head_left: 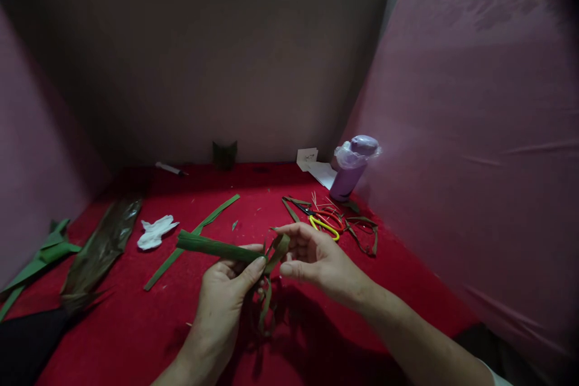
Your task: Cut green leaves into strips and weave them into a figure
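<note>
My left hand [226, 286] is closed on a folded green leaf [217, 247], pinching its right end between thumb and fingers. The leaf points out to the left, above the red cloth. At the pinched end a dull green leaf strip [279, 250] loops up, and its thin tails hang below the thumb. My right hand [314, 256] is at this loop, its fingers curled around the strip and the thumb a little apart below. Exactly how the right fingertips grip the strip is partly hidden.
Scissors [326, 224] with red and yellow handles lie among brown strips and thin sticks. Behind them stands a purple bottle [346, 181] beside white papers [322, 174]. A crumpled tissue [156, 232], a syringe [169, 168], a long green strip [167, 266] and broad leaves [106, 241] lie leftward.
</note>
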Demonstrator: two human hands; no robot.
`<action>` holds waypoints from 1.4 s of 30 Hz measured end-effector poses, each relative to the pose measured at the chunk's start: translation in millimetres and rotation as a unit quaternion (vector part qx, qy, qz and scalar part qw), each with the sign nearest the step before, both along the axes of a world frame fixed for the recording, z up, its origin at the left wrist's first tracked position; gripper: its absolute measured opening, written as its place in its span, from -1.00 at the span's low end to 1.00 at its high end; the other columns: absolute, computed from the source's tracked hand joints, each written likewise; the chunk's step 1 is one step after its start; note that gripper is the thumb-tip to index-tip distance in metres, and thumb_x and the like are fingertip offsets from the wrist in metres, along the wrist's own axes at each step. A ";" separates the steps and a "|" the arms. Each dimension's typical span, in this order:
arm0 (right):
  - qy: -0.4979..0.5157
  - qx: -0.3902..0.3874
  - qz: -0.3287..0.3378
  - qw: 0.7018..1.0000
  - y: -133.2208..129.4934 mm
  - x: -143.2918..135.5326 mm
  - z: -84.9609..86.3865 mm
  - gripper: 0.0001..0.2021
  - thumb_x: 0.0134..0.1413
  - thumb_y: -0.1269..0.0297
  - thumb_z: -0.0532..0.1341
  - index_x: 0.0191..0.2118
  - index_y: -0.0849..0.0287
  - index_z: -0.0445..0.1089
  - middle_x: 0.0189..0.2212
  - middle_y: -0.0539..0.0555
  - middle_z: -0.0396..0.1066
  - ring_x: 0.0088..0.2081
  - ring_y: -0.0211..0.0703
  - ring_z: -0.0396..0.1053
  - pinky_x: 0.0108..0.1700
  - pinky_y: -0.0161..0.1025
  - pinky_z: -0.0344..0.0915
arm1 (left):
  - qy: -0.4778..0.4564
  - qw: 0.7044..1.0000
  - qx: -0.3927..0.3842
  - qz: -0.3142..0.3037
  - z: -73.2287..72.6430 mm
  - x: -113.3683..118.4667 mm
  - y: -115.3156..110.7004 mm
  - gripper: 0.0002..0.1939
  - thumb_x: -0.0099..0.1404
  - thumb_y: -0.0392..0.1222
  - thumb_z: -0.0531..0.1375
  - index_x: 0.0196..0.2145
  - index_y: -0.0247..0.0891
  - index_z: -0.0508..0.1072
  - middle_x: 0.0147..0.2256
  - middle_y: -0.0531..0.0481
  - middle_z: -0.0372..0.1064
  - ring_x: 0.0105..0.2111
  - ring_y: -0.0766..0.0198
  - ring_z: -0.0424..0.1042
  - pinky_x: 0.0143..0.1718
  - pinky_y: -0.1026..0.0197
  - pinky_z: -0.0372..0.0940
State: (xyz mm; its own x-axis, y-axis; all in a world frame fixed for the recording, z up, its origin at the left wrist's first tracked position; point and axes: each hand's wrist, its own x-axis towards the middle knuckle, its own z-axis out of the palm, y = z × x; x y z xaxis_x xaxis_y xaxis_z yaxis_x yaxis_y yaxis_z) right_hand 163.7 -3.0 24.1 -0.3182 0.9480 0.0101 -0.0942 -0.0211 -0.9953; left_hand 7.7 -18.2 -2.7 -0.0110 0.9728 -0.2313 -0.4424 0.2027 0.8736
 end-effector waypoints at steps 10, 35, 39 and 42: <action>-0.264 0.320 -0.122 0.901 -10.7 3.0 -11.5 -0.75 0.07 0.52 0.12 -0.13 0.14 0.33 -0.31 0.07 0.37 -0.29 -0.18 0.32 -0.24 -0.23 0.26 | -0.003 1.000 0.004 0.017 -0.3 1.6 0.9 -0.67 -0.13 -0.25 0.39 -0.33 -0.32 0.50 -0.56 0.08 0.44 -0.68 0.42 0.31 -0.67 0.38 0.23; 0.006 0.037 -0.163 0.986 -2.7 -18.2 -9.0 -0.86 -0.17 0.35 0.31 -0.52 0.20 0.30 -0.63 -0.09 0.30 -0.61 -0.36 0.22 -0.57 -0.39 0.17 | 0.017 1.000 -0.002 -0.004 1.0 3.6 -0.7 -0.65 -0.12 -0.25 0.39 -0.32 -0.36 0.49 -0.54 0.06 0.46 -0.64 0.44 0.29 -0.64 0.39 0.22; 0.046 0.013 -0.151 0.987 -4.3 -20.0 -8.5 -0.80 -0.23 0.34 0.34 -0.53 0.19 0.27 -0.68 -0.11 0.30 -0.64 -0.35 0.25 -0.59 -0.39 0.19 | 0.028 1.000 -0.002 0.008 3.0 4.7 -1.4 -0.66 -0.14 -0.26 0.40 -0.34 -0.37 0.50 -0.51 0.03 0.48 -0.58 0.39 0.35 -0.59 0.38 0.26; 0.040 -0.011 -0.141 0.989 -4.2 -20.4 -10.4 -0.81 -0.20 0.31 0.33 -0.55 0.21 0.29 -0.72 -0.10 0.28 -0.69 -0.36 0.21 -0.64 -0.40 0.14 | 0.026 1.000 -0.008 0.015 2.9 5.2 -1.2 -0.67 -0.16 -0.27 0.41 -0.36 -0.36 0.52 -0.49 0.00 0.51 -0.51 0.34 0.41 -0.50 0.36 0.32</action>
